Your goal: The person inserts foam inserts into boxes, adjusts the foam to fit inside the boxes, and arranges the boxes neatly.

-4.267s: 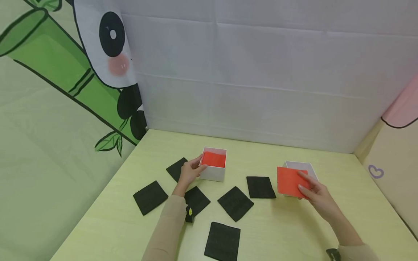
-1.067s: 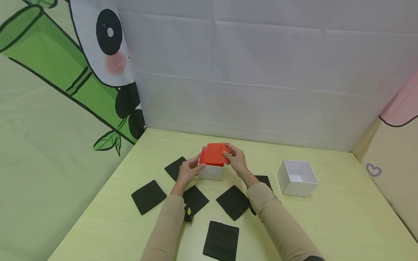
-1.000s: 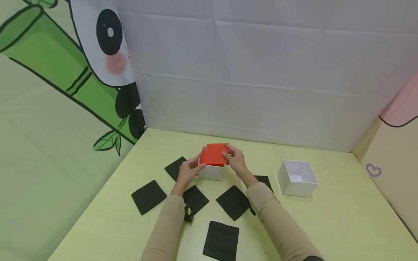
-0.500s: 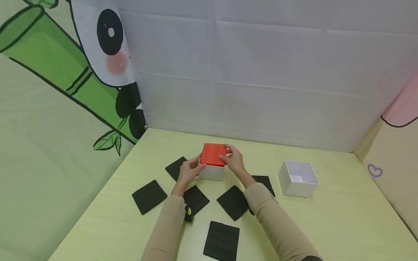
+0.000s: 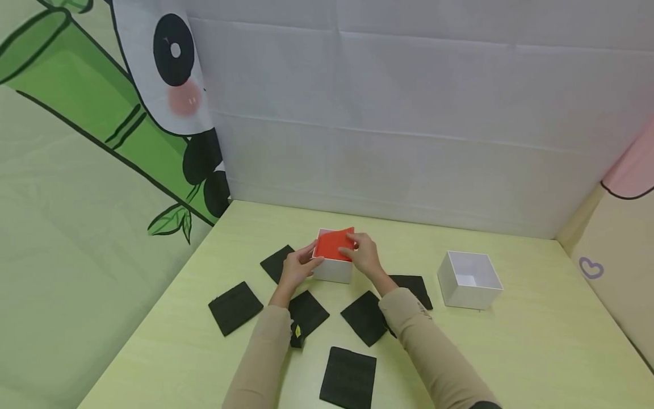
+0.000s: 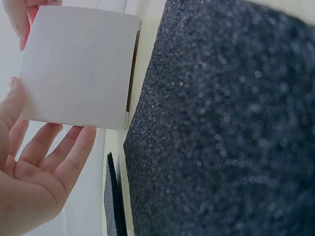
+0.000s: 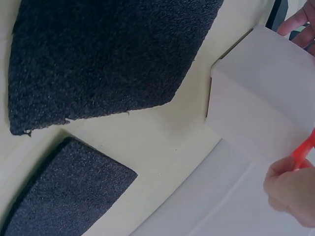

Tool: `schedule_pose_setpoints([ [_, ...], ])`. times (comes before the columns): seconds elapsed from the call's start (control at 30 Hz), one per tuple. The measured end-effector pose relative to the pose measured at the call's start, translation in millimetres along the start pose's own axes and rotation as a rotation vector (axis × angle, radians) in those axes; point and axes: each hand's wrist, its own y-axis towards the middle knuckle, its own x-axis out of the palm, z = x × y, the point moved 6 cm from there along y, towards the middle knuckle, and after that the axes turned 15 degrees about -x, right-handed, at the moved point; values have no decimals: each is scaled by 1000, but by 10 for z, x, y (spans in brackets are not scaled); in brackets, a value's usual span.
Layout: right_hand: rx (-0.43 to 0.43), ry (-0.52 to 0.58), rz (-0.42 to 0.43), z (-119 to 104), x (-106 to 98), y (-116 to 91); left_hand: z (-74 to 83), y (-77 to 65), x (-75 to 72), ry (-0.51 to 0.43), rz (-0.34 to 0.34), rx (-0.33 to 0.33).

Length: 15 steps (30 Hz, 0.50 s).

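A white open-topped box stands near the back of the table, its wall filling part of the left wrist view. My left hand holds its left side, the thumb at the front rim and the fingers along the side wall. A thin red square sheet lies tilted in the box mouth, its far right corner raised. My right hand pinches the sheet's right edge; the right wrist view shows the red edge between thumb and fingers. What lies beneath the sheet is hidden.
A second white box stands open to the right with nothing visible inside. Several black square foam pieces lie about the table, including one at the left and one at the front. A white cloth backdrop rises behind the table.
My right hand has carried the red sheet from the right box to the left one and lowered it into the mouth. The left hand has kept its place on the box.
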Motion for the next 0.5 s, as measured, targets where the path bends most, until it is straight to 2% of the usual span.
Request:
schedule_pose_setpoints([
  [0.17,-41,-89,-54,-32,25,-20,-3,2,-8,-2,-5,6],
  [0.4,-21,-100,-124,14,96,-62,-5,-8,-26,2,-4,20],
  [0.5,-30,-154,-174,51,160,-82,-13,-8,-29,-1,-4,19],
])
